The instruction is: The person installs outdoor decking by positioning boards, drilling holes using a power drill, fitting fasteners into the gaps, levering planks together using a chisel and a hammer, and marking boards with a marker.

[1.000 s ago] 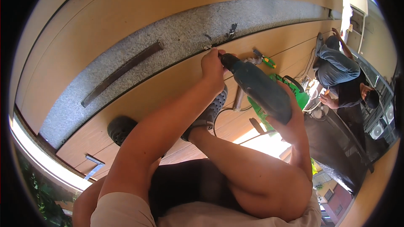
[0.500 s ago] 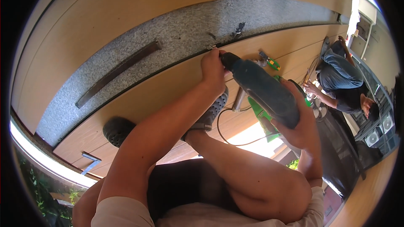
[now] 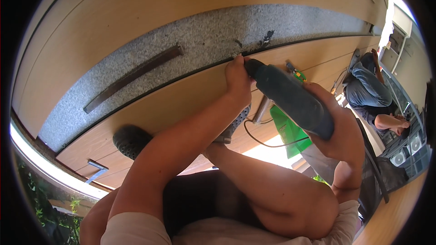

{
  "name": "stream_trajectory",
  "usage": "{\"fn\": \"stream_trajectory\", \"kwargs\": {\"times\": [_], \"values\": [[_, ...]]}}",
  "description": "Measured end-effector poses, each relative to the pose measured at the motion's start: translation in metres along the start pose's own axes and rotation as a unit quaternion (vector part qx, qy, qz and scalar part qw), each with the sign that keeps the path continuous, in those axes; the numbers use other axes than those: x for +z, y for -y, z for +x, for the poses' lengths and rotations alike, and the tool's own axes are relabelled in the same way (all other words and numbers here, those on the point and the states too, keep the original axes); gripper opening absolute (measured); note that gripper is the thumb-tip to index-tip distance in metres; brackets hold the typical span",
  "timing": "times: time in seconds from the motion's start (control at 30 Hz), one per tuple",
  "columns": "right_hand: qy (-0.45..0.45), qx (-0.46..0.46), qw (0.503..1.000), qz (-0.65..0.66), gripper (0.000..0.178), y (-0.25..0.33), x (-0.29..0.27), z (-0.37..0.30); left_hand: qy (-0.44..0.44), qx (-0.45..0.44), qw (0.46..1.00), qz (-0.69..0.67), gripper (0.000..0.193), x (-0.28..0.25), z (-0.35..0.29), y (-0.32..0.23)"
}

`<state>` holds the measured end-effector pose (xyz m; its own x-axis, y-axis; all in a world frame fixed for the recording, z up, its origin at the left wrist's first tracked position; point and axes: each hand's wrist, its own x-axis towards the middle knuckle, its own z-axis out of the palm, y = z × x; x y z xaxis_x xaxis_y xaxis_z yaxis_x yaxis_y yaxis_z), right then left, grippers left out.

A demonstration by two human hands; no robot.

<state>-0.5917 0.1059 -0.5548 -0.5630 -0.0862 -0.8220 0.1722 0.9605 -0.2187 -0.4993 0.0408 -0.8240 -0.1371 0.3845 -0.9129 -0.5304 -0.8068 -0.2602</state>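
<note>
Dark-blue drill (image 3: 294, 97) within curled right fingers (image 3: 319, 91), chuck (image 3: 254, 67) beside left fingers (image 3: 237, 63), their pinch unclear.

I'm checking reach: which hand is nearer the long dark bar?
Left. The left hand is right of the dark bar, not touching it; the right hand, gripping the drill, is farther right.

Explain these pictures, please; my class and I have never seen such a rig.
There is no robot: a person is working bare-handed. The view comes from a fisheye camera worn on that person's head, looking down; its lens bends straight edges. The right hand holds a dark teal power drill; the left hand is at its front end. On a grey speckled strip between wood-look boards lies a dark brown bar; an L-shaped square lies lower left.
</note>
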Motion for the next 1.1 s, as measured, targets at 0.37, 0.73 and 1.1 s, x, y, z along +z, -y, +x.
{"fn": "stream_trajectory", "kwargs": {"times": [0.37,0.73,1.1], "values": [[0.009,0.062,0.997,0.043,0.073,0.005,0.004,-0.008,0.155,0.559,0.668,0.467,0.043,0.005,-0.089,-0.036],[-0.049,0.118,0.989,0.081,0.077,0.017,0.023,-0.021,0.380,0.665,0.530,0.362,0.053,0.055,-0.101,-0.039],[-0.034,0.112,0.989,0.092,0.079,0.016,0.024,-0.012,0.372,0.670,0.519,0.379,0.053,0.051,-0.095,-0.045]]}}
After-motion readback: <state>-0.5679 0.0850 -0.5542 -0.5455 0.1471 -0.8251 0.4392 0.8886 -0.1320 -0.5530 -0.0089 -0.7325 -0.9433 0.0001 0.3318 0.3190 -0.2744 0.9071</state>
